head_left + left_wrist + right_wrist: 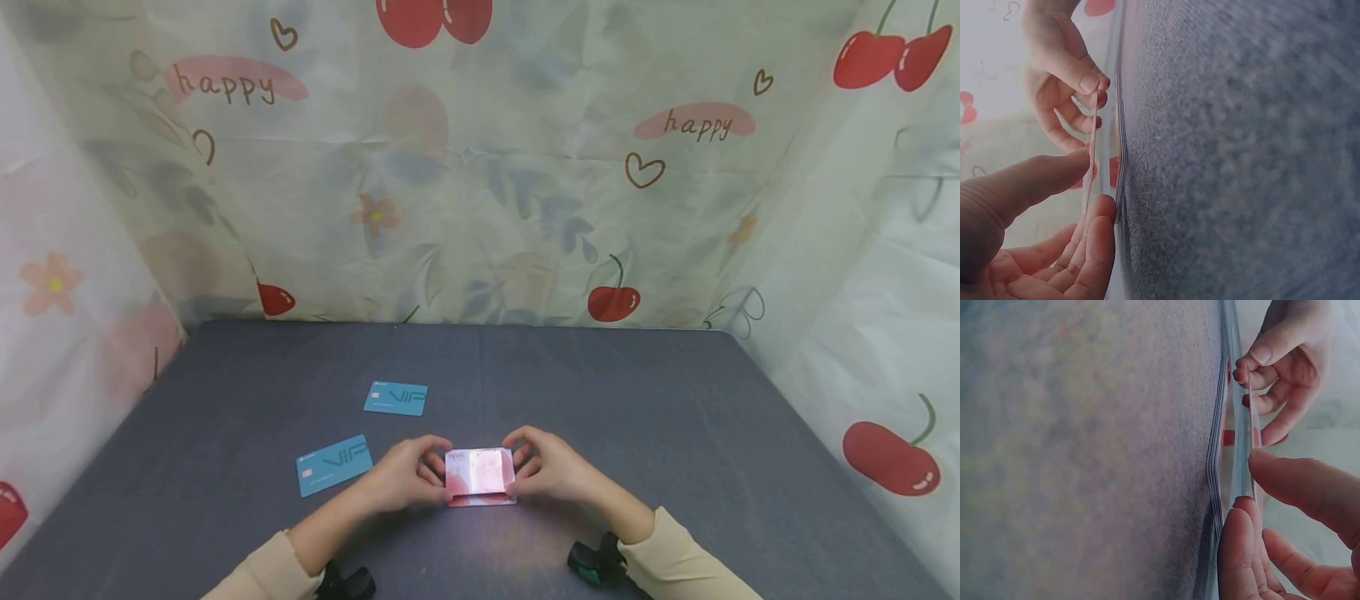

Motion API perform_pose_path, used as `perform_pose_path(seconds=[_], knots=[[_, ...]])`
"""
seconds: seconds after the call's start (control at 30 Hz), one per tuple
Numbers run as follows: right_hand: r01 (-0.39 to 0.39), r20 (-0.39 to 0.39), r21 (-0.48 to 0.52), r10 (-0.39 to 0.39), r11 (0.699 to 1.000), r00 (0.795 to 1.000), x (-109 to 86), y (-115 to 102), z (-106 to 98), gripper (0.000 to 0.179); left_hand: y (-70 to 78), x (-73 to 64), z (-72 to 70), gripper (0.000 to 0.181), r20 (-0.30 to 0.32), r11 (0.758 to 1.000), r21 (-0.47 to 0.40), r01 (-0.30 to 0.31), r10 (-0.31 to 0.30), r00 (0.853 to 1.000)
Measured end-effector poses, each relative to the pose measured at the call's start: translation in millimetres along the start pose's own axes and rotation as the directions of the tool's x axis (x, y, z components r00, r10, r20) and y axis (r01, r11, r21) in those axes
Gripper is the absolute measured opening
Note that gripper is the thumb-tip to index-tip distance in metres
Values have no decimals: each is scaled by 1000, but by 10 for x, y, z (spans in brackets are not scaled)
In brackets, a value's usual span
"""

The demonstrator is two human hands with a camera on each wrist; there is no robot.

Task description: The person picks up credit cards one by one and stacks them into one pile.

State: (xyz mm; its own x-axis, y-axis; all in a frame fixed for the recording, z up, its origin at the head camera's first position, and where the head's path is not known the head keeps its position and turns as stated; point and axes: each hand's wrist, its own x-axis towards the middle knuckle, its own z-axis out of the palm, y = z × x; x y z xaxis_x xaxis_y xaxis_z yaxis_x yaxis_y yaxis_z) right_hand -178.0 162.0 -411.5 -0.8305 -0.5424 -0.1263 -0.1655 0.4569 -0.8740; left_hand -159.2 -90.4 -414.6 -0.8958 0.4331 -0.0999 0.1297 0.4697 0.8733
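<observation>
A thin pink card (478, 472) with pale glare across it is held level between both hands in the head view. My left hand (405, 477) pinches its left end, thumb on the near side and fingers at the far side. At the right end, my right hand (553, 468) pinches it likewise. Below the card, a small stack of similar cards (1122, 150) lies on the dark tabletop, a gap apart from it; the right wrist view shows the stack's layered edge (1214, 469) too. Only a pink strip of the stack shows from above.
Two blue VIP cards lie to the left, a nearer tilted card (333, 464) and a farther card (396, 398). The dark grey table (600, 392) is enclosed by printed fabric walls (480, 192). Black wrist devices (597, 560) sit by both sleeves.
</observation>
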Motion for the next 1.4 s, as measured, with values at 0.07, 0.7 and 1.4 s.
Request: perform_pose_path(seconds=[0.07, 0.7, 1.4], knots=[[0, 1, -7, 0, 1000, 1000, -1, -2, 0, 54, 4, 0, 5, 58, 2, 1000, 13, 9, -9, 1000], [-31, 17, -31, 31, 999, 999, 14, 39, 22, 54, 23, -15, 20, 56, 17, 999, 45, 14, -15, 1000], [-32, 20, -47, 33, 998, 999, 1, 9, 24, 52, 57, -20, 64, 56, 10, 994, 110, -16, 15, 1000]])
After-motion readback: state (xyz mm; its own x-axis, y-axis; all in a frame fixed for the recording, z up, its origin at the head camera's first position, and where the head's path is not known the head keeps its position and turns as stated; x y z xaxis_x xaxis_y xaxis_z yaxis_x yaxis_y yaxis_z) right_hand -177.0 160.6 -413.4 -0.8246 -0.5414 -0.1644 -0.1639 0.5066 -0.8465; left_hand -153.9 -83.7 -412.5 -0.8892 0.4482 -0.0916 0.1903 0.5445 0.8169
